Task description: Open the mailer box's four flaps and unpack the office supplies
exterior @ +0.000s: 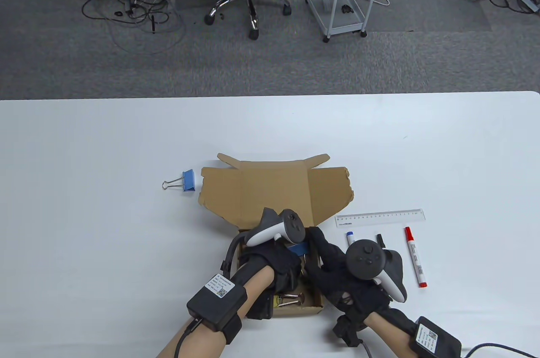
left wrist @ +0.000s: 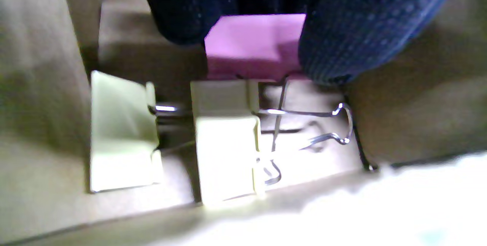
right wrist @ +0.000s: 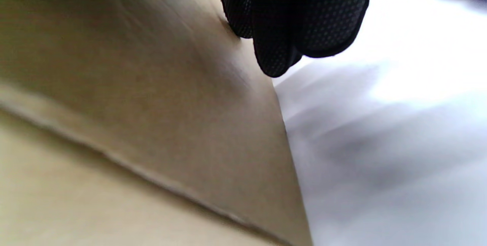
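The brown mailer box lies open at the table's near edge, its lid and flaps spread away from me. My left hand reaches down inside the box. In the left wrist view its fingers pinch a pink sticky-note pad from both sides. Two pale yellow binder clips lie on the box floor beside the pad. My right hand holds the box's right wall. In the right wrist view its fingertips press the outer face of that wall.
A blue binder clip lies left of the box. Right of it lie a clear ruler, a blue-capped marker, a small black item and a red marker. A blue item shows inside the box.
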### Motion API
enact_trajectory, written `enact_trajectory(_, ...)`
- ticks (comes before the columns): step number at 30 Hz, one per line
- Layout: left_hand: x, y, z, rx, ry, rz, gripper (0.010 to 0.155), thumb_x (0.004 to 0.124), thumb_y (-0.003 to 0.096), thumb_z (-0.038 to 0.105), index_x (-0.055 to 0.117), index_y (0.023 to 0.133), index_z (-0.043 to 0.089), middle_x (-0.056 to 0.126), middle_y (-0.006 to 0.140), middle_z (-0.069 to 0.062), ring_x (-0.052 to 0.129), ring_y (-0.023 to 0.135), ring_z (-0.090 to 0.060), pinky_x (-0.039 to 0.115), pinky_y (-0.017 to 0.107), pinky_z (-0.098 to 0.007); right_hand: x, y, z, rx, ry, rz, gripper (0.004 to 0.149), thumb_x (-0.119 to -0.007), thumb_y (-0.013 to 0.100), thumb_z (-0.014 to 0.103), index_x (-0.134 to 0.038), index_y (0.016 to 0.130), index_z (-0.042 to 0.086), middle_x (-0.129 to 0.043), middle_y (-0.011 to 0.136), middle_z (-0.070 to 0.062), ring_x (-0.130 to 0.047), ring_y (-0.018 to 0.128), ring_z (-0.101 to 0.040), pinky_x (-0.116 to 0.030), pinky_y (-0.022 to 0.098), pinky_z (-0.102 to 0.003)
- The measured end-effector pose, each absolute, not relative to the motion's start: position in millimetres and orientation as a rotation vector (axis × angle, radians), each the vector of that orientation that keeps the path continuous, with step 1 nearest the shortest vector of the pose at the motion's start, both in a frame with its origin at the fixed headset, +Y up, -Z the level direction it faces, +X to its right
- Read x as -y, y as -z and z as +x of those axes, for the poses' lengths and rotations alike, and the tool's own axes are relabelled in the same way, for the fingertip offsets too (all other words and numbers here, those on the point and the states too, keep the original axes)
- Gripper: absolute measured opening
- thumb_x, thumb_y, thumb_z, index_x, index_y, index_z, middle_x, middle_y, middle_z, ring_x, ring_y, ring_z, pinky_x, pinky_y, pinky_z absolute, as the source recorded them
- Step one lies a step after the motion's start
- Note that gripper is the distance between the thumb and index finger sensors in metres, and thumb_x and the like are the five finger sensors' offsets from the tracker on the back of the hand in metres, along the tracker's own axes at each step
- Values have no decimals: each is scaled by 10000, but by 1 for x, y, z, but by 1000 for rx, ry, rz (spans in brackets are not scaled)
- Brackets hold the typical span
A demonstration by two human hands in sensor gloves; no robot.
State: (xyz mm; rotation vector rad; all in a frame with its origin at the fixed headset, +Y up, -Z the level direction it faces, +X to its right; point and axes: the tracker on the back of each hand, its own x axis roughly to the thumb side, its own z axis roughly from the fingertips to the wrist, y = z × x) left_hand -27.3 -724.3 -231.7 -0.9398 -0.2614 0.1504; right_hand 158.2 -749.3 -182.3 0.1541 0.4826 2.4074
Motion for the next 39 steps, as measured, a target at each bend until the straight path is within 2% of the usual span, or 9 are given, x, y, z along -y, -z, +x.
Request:
enact_trajectory(3,708,229,-32,274,-223,-893,610,991,454,488,744,999,367,822,1046,75,803,996,-215,768,626,-325,749,182,158,-483,-2406,156,689,-649,508,720,-229,1032,570,-591,1102,-74,-878,778,-245,-825,546,-389)
enact_trajectory(13,648,225,-84,211,-415,-620,593,961,475,504,746,1010,365,866,1011,67,876,942,-203,794,604,-315,750,182,158,-485,-2404,157,692,-652,505,720,-229,1031,570,-596,1100,-73,-881,775,-243,-825,545,-388)
enact_trajectory(20,601,221,-146,161,-697,-373,570,933,494,526,754,1013,371,897,979,68,917,901,-198,810,580,-299,750,183,159,-487,-2401,155,692,-652,503,723,-229,1030,573,-598,1099,-72,-881,775,-242,-825,546,-388)
enact_trajectory(23,593,222,-179,74,-750,-265,559,920,505,530,752,1014,370,903,971,75,920,899,-188,808,582,-300,750,183,159,-487,-2401,155,692,-653,503,724,-229,1029,574,-597,1099,-72,-880,776,-244,-826,545,-388)
enact_trajectory(26,594,226,-211,-19,-780,-187,552,906,507,544,757,1010,373,915,961,84,930,890,-183,814,579,-296,750,183,159,-488,-2400,155,692,-653,502,725,-228,1028,576,-597,1099,-75,-881,775,-243,-825,544,-389)
enact_trajectory(30,611,233,-258,-171,-891,-122,539,884,518,553,762,1008,364,926,948,83,939,878,-185,817,573,-294,750,183,159,-489,-2400,156,692,-653,502,726,-229,1028,577,-599,1099,-72,-879,776,-244,-825,545,-388)
enact_trajectory(39,672,248,-334,-447,-942,-159,524,857,523,565,766,1004,379,931,948,101,948,861,-169,817,566,-292,750,183,159,-494,-2400,160,694,-654,499,728,-228,1026,577,-596,1099,-75,-879,778,-242,-825,546,-389)
